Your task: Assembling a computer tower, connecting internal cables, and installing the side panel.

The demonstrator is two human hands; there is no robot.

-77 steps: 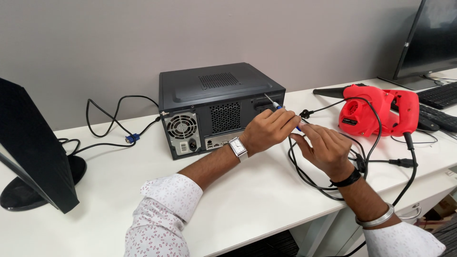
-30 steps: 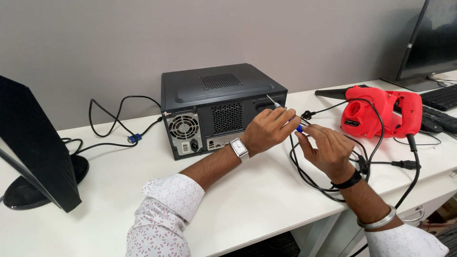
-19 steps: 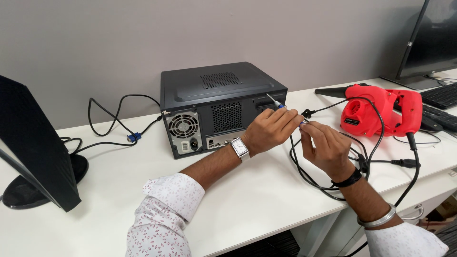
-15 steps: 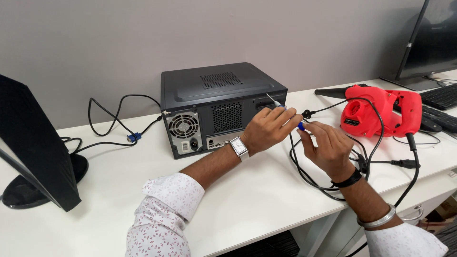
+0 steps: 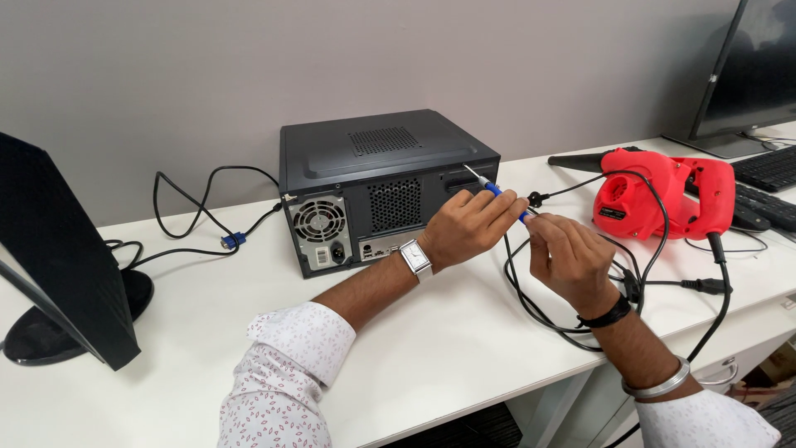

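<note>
A long white tabletop (image 5: 431,348) runs along a plain grey wall (image 5: 249,66). On it a black computer case (image 5: 381,187) sits with its back panel and fan facing the person. The left hand (image 5: 468,226), wearing a wristwatch, is closed around a blue-handled screwdriver (image 5: 497,192) whose thin metal tip points at the case's upper right edge. The right hand (image 5: 568,261) sits just beside it, fingers curled together at the screwdriver's handle end; whether it grips the handle cannot be told. Black cables (image 5: 547,307) loop on the tabletop under both hands. A red electric blower (image 5: 663,195) lies to the right, near a keyboard (image 5: 767,170) and a dark monitor (image 5: 759,70). Another black monitor (image 5: 58,249) stands at the far left.
</note>
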